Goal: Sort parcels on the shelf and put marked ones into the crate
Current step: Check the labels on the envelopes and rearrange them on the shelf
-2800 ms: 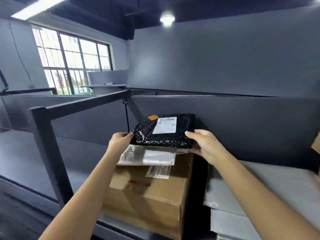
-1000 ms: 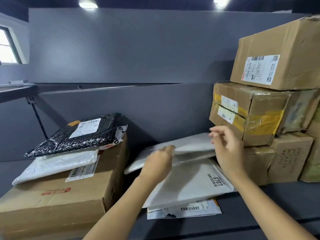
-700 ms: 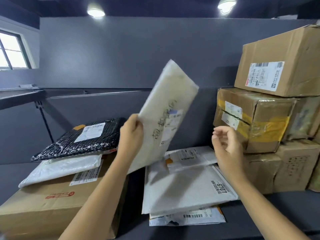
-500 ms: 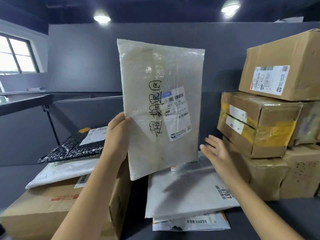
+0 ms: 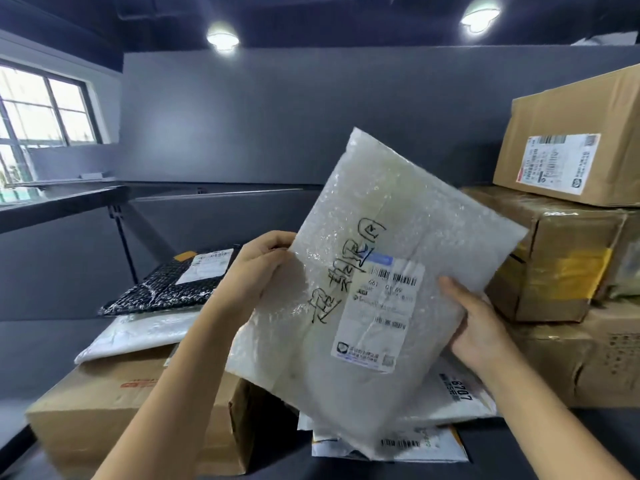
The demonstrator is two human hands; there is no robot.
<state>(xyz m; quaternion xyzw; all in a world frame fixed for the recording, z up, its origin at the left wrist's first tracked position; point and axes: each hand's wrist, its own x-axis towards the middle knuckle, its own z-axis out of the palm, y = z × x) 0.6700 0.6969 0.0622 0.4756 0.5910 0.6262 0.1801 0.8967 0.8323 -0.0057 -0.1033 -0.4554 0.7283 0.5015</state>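
Observation:
A white bubble-wrap mailer [image 5: 381, 258] is held up in front of me, tilted to the right, showing black handwritten marks and a barcode label. My left hand [image 5: 259, 268] grips its left edge and my right hand [image 5: 474, 327] grips its lower right edge. Under it on the grey shelf [image 5: 41, 344] lie more white mailers [image 5: 453, 400], one printed 8707. To the left, a black bubble mailer [image 5: 173, 285] and a white mailer [image 5: 138, 332] rest on a brown carton [image 5: 114, 420]. No crate is in view.
Stacked cardboard boxes [image 5: 561, 258] fill the right side of the shelf, the top one [image 5: 575, 140] bearing a white label. A grey back wall closes the shelf behind. A window [image 5: 38, 112] is at the far left.
My left hand lifted the white mailer off the pile and turned its marked face to me. It has since tilted rightward and lowered, and my right hand has taken hold of its lower right edge.

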